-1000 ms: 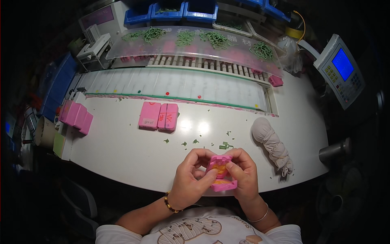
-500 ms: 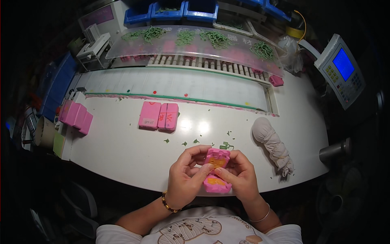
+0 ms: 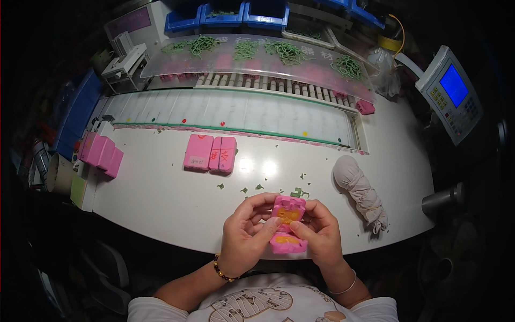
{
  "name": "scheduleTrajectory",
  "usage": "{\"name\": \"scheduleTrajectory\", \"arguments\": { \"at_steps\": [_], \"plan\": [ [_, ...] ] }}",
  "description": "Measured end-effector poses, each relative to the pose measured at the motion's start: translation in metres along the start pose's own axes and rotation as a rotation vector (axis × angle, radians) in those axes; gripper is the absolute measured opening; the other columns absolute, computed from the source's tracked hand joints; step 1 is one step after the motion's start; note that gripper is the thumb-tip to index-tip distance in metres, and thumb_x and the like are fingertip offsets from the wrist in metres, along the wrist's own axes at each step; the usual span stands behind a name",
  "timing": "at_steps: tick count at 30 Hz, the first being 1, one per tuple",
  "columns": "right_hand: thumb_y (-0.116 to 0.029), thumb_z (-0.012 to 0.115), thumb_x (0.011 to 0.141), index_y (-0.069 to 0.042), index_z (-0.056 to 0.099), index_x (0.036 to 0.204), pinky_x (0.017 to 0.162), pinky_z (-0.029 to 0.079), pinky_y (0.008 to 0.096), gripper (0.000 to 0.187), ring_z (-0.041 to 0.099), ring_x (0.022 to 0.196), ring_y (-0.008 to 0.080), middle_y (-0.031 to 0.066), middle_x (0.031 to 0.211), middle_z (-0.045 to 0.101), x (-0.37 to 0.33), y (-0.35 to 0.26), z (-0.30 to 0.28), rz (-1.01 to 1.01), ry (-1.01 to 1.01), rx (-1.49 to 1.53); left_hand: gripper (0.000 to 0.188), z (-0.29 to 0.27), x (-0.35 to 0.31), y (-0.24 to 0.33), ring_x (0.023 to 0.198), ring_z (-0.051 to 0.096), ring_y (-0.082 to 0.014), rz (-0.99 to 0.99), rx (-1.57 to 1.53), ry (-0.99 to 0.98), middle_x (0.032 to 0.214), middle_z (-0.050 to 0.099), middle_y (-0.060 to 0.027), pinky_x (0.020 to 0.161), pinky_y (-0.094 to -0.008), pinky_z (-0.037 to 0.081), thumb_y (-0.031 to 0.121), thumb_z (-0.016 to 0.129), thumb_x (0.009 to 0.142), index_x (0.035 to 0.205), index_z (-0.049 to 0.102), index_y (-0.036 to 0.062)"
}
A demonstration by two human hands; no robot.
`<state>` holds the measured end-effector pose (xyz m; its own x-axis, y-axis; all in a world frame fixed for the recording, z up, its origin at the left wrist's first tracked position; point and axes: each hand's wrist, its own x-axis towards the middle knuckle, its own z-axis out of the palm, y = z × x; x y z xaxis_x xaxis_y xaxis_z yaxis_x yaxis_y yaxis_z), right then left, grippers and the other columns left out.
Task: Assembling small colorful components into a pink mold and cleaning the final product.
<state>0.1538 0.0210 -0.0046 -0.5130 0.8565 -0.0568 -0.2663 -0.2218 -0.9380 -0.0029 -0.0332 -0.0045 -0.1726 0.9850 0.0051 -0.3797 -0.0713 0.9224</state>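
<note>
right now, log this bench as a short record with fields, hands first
left hand: holding the left side of the opened pink block
right hand: holding its right side
block inside: yellow-orange
on table: two pink blocks side by side, green scraps, white cloth bundle at right
beyond: white belt with coloured dots
far right: control panel, blue screen lit

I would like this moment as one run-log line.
left hand: holds open pink mold; right hand: holds same mold; inside: yellow-orange areas; ahead: two adjacent pink blocks, green scraps; right: pale cloth bundle
</note>
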Motion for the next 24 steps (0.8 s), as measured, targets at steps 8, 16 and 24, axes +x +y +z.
{"name": "scheduleTrajectory", "arguments": {
  "at_steps": [8,16,24],
  "plan": [
    [0.005,0.057,0.09,0.004,0.051,0.112,0.083,0.051,0.0234,0.022,0.057,0.092,0.0083,0.0072,0.103,0.059,-0.0035,0.0031,0.0012,0.012,0.04,0.026,0.046,0.0001,0.0046,0.0067,0.108,0.058,-0.0155,-0.025,0.004,-0.044,0.119,0.055,-0.0122,0.088,-0.0257,0.054,-0.005,0.062,0.087,0.128,0.042,-0.0059],
    [0.005,0.054,0.09,0.004,0.05,0.111,0.085,0.049,0.0237,0.021,0.057,0.094,0.0084,0.0076,0.105,0.058,-0.0079,0.0056,0.0032,0.021,0.025,0.028,0.047,-0.0049,0.006,0.0049,0.105,0.061,-0.0158,-0.213,-0.008,-0.099,0.115,0.056,-0.0131,0.093,-0.028,0.053,-0.008,0.067,0.082,0.122,0.044,-0.004],
    [0.005,0.052,0.09,0.004,0.048,0.115,0.09,0.048,0.0265,0.025,0.056,0.102,0.0111,0.0104,0.11,0.058,-0.0093,0.0093,0.0023,-0.002,-0.015,0.113,0.047,-0.0073,0.0063,0.0049,0.104,0.062,-0.0157,-0.202,-0.107,-0.1,0.113,0.058,-0.0138,0.091,-0.0276,0.053,-0.009,0.067,0.081,0.122,0.044,-0.0037]
  ]
}}
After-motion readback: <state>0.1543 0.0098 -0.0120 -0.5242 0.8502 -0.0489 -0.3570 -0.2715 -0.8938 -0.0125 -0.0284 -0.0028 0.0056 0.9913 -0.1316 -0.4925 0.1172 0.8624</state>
